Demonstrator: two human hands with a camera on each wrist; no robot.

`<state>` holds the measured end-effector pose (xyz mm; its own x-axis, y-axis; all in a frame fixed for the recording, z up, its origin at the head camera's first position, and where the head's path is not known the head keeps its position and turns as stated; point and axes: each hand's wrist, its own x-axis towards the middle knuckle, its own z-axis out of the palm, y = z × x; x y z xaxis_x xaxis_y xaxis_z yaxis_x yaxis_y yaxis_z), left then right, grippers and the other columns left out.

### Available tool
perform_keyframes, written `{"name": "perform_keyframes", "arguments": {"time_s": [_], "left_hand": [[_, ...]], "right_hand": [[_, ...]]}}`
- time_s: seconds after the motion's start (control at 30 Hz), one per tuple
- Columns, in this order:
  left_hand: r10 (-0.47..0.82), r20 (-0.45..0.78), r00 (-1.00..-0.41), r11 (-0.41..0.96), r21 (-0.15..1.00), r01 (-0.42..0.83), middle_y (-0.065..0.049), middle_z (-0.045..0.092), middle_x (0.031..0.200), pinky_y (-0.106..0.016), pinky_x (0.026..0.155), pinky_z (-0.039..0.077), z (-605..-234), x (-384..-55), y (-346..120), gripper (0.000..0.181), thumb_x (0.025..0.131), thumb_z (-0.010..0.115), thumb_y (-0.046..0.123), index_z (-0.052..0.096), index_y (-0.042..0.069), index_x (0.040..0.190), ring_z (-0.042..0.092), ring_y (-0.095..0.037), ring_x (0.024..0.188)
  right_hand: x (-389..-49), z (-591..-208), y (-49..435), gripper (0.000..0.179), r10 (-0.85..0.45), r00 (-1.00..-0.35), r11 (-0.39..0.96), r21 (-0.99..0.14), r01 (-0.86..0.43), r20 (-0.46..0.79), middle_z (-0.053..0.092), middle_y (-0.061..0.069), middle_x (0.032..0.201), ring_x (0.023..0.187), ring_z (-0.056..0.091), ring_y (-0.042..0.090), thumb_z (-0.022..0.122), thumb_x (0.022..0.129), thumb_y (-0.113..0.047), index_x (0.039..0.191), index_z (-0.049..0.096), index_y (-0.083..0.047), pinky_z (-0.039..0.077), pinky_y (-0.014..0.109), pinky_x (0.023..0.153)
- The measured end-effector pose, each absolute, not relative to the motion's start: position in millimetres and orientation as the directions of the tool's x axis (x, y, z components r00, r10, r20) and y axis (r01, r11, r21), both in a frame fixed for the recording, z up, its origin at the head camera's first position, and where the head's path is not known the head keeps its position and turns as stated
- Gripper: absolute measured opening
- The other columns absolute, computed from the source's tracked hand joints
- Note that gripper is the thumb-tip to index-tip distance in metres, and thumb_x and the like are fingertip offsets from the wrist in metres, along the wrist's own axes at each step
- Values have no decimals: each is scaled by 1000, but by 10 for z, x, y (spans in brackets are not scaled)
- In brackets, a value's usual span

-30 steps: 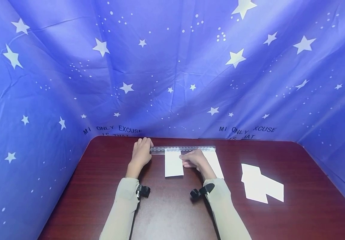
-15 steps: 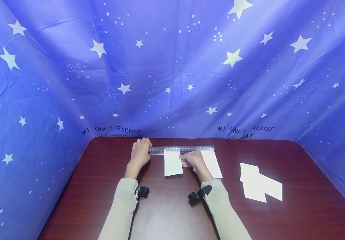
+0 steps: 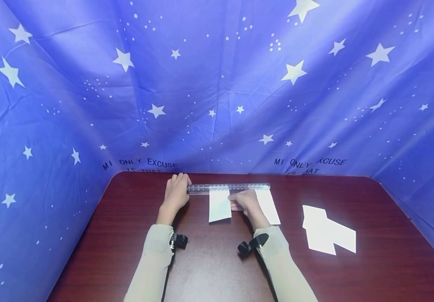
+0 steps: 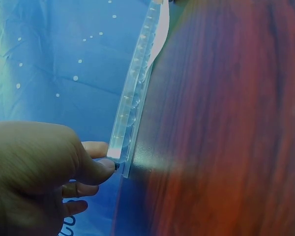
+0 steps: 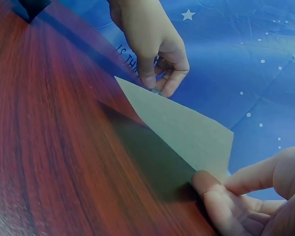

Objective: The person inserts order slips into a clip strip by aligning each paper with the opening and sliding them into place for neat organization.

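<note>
At the back of the table, my left hand pinches the left end of a clear, ruler-like plastic strip with a row of round marks. The left wrist view shows thumb and fingers on the end of the strip. A small white card reaches from the strip toward me. My right hand pinches this card by its right edge. In the right wrist view the card slants up off the tabletop and casts a shadow below it. A second white card extends from the strip's right part, partly behind my right wrist.
Several white cards lie overlapping on the right side of the dark red wooden table. A blue star-printed curtain hangs behind the table's back edge and at both sides.
The pinched card has shifted slightly right along the strip with my right hand, and its lower edge now slopes up toward the right. My left hand and the strip have stayed in place.
</note>
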<state>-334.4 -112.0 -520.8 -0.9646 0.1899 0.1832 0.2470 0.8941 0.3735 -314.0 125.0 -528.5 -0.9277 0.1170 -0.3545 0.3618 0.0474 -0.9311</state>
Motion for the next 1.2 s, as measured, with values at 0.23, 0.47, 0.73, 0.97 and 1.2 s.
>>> {"name": "perform_keyframes", "arguments": {"time_s": [0.23, 0.47, 0.73, 0.97, 1.2], "left_hand": [[187, 188, -964, 893, 377, 246, -11, 60, 105, -46, 100, 39, -5212, -3358, -1128, 35, 74, 71, -10, 59, 5, 104, 49, -31, 103], [189, 190, -963, 892, 377, 249, -12, 60, 106, -46, 101, 39, -5209, -3358, -1128, 35, 74, 70, -10, 60, 4, 104, 49, -31, 103], [187, 180, -966, 890, 384, 244, -12, 60, 107, -47, 103, 39, -5204, -3349, -1129, 35, 75, 70, -11, 59, 4, 105, 49, -32, 105], [185, 176, -967, 891, 385, 240, -11, 60, 107, -47, 103, 39, -5198, -3344, -1131, 35, 75, 69, -11, 59, 5, 105, 49, -32, 106], [183, 165, -969, 892, 386, 234, -11, 59, 106, -46, 102, 39, -5190, -3332, -1125, 35, 76, 69, -11, 59, 5, 104, 48, -31, 104]], "right_hand": [[-3171, -5282, 1311, 24, 100, -938, 112, -934, 341, -330, 65, 2, 56, 46, 63, 6, 72, 87, -1, 100, 68, 18, 56, 21, 50], [-3177, -5296, 1313, 20, 106, -947, 78, -947, 313, -305, 65, 1, 55, 45, 62, 5, 71, 87, 1, 98, 68, 18, 54, 20, 48], [-3149, -5297, 1267, 19, 172, -942, 71, -950, 303, -288, 63, 1, 54, 42, 60, 4, 68, 86, 5, 97, 67, 20, 53, 19, 46], [-3142, -5300, 1273, 18, 199, -938, 59, -952, 300, -284, 63, 1, 51, 42, 60, 5, 66, 85, 8, 97, 66, 21, 54, 20, 46], [-3167, -5299, 1345, 21, 159, -933, 43, -942, 332, -322, 64, 2, 52, 44, 61, 6, 69, 85, 6, 99, 67, 21, 55, 21, 48]]}}
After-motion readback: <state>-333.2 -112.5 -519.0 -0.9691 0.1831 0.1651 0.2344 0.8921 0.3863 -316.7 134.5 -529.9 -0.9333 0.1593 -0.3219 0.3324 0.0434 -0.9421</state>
